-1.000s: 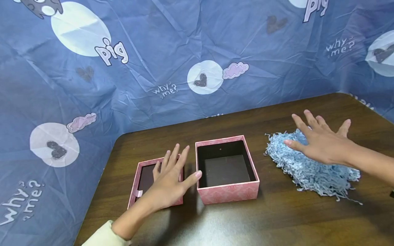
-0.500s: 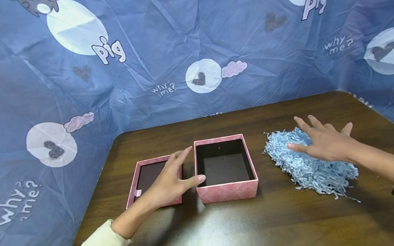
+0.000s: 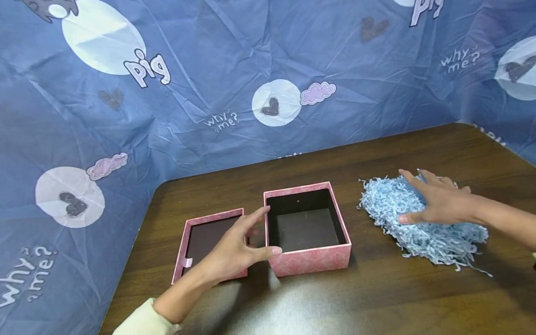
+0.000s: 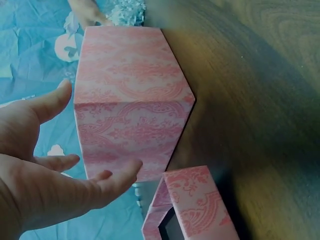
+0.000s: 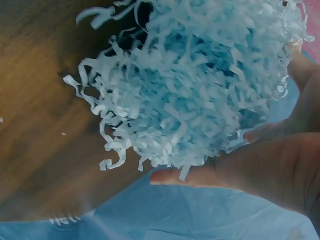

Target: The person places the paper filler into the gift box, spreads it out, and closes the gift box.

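A pink patterned box (image 3: 310, 263) with a dark inside stands on the table with its top uncovered. My left hand (image 3: 232, 251) is at its left side, thumb by the near corner and fingers loosely bent; in the left wrist view the fingers spread alongside the box wall (image 4: 130, 70), holding nothing. To the right lies a heap of light blue shredded paper (image 3: 389, 200). Over it is my right hand (image 3: 444, 204), palm down with fingers spread on the far side. The right wrist view shows its fingers along the edge of the shredded paper (image 5: 175, 100).
Left of the box is its shallow pink lid (image 3: 209, 235), dark inside up, with a small pale ribbon tab (image 3: 186, 263); my left arm partly covers it. The dark wooden table (image 3: 335, 302) has a blue printed cloth (image 3: 201, 93) behind it and along its left side.
My left hand has come down and right, from over the lid to the box's left side, its fingers bending more. The right hand has lowered onto the shredded paper.
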